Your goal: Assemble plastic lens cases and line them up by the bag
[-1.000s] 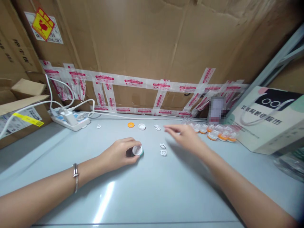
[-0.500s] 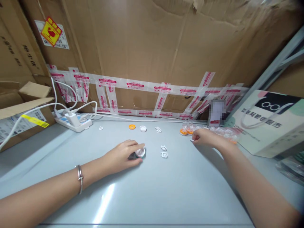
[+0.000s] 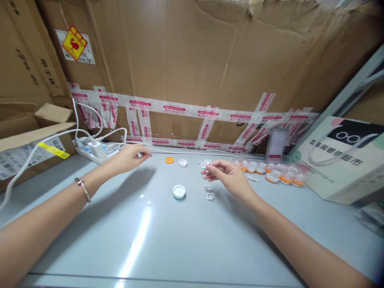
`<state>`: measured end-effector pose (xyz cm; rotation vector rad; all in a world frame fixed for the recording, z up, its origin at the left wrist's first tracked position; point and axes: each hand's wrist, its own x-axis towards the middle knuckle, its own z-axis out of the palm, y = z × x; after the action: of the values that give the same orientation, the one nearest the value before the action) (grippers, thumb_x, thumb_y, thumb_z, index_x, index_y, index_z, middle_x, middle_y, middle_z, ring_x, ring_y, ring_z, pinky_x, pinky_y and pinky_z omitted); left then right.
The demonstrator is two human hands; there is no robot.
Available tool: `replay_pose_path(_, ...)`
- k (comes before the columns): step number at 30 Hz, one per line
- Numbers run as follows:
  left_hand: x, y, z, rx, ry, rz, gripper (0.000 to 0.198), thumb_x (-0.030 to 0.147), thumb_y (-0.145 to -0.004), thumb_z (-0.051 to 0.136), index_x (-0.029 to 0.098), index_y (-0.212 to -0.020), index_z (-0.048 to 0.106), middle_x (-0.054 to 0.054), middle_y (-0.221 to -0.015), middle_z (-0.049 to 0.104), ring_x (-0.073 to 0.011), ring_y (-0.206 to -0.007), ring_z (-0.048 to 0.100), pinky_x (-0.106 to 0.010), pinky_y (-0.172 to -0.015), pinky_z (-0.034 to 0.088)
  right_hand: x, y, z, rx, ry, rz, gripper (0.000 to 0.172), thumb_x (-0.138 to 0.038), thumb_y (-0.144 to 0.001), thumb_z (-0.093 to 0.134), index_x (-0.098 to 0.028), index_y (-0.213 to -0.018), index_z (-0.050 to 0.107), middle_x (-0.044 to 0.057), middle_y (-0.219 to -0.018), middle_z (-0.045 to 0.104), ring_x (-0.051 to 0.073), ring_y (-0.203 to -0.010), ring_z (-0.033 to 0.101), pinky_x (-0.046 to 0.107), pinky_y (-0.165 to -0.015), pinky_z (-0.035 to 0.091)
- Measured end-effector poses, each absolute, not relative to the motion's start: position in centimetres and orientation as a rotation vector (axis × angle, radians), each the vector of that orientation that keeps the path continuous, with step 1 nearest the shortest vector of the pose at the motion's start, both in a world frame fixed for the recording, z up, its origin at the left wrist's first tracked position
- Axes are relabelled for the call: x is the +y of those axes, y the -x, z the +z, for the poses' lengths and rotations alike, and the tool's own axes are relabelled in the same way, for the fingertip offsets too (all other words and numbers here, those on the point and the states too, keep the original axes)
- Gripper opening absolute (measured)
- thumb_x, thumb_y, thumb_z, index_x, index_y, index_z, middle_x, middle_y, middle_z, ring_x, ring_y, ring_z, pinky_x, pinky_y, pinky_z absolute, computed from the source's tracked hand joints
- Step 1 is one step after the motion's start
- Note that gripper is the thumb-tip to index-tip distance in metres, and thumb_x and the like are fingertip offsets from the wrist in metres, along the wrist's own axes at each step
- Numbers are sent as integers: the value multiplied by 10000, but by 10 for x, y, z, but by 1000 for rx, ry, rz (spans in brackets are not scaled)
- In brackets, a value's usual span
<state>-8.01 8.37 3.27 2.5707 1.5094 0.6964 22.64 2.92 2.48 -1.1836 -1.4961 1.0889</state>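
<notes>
My left hand (image 3: pixel 135 157) hovers at the back left, its thumb and fingers drawn together; whatever may be between them is hidden. My right hand (image 3: pixel 229 175) pinches a small white spoked part (image 3: pixel 207 163), next to a similar white part (image 3: pixel 201 164). Two more white spoked parts, one upper (image 3: pixel 208 187) and one lower (image 3: pixel 209 196), lie nearer me. A round white piece with a green base (image 3: pixel 179 192) stands on the table between the hands. Behind it are an orange ring (image 3: pixel 169 160) and a white ring (image 3: pixel 183 163). Two small white discs (image 3: pixel 149 203) lie front left.
Clear-domed pieces with orange bases (image 3: pixel 286 179) cluster at the back right, with a thin white strip (image 3: pixel 253 179) beside them. A paper bag (image 3: pixel 339 172) stands far right. A power strip (image 3: pixel 97 150) with cables is at the left, before a large cardboard box (image 3: pixel 180 60).
My left hand has let go of the round white-and-green piece and moved back left, uncovering two small discs. My right hand has come left from the domed pieces to the white spoked parts.
</notes>
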Motion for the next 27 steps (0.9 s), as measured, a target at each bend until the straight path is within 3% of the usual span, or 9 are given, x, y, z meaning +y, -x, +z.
replay_pose_path(5, 85, 104, 42, 1287, -2453, 60, 191, 279, -775, 524, 200, -850, 681, -29, -859, 702, -177, -776, 629, -237, -677, 455, 23, -209, 7, -1317, 1118, 1298, 314, -432, -627, 718, -160, -722, 592, 34, -646, 687, 139, -607, 644, 280, -634, 503)
replay_pose_path(8, 73, 92, 44, 1113, -2384, -26, 167, 266, -779, 537, 218, -859, 676, -11, -884, 695, -162, -795, 623, -227, -695, 455, 22, -206, 4, -1301, 1117, 1345, 306, -412, -605, 739, -154, -716, 618, 30, -659, 689, 129, -628, 640, 273, -664, 498)
replay_pose_path(11, 59, 66, 40, 1127, -2436, 253, 191, 307, -813, 520, 193, -877, 659, -37, -913, 674, -164, -810, 607, -250, -710, 458, 22, -205, 6, -1292, 1118, 1384, 287, -403, -628, 727, -143, -729, 658, 39, -683, 693, 116, -625, 630, 257, -658, 482)
replay_pose_path(14, 42, 37, 31, 1045, -2381, 651, 346, 344, -794, 577, 211, -1114, 570, -65, -1101, 617, -172, -890, 587, -260, -691, 480, 17, -203, 9, -1294, 1072, 1462, 271, -401, -644, 721, -147, -732, 683, 33, -676, 686, 103, -591, 604, 246, -622, 455)
replay_pose_path(17, 25, 17, 21, 815, -2350, 914, 496, 300, -779, 625, 249, -1247, 472, -71, -1198, 565, -172, -965, 564, -306, -798, 481, 11, -198, 10, -1299, 998, 1535, 233, -383, -647, 728, -158, -700, 690, 3, -639, 650, 81, -573, 549, 228, -600, 413)
replay_pose_path(24, 10, 2, 9, 669, -2341, 1178, 329, 204, -810, 603, 190, -1137, 572, -57, -929, 657, -137, -811, 606, -281, -766, 504, 2, -188, 9, -1348, 886, 1669, 189, -356, -651, 733, -173, -638, 687, -16, -616, 601, 82, -586, 472, 227, -611, 369)
replay_pose_path(27, 9, 1, 7, 578, -2364, 1217, 358, 159, -805, 607, 192, -1158, 560, -64, -953, 657, -140, -837, 614, -276, -773, 507, 1, -186, 7, -1314, 823, 1783, 189, -355, -651, 734, -174, -637, 683, -19, -624, 598, 78, -586, 475, 223, -611, 367)
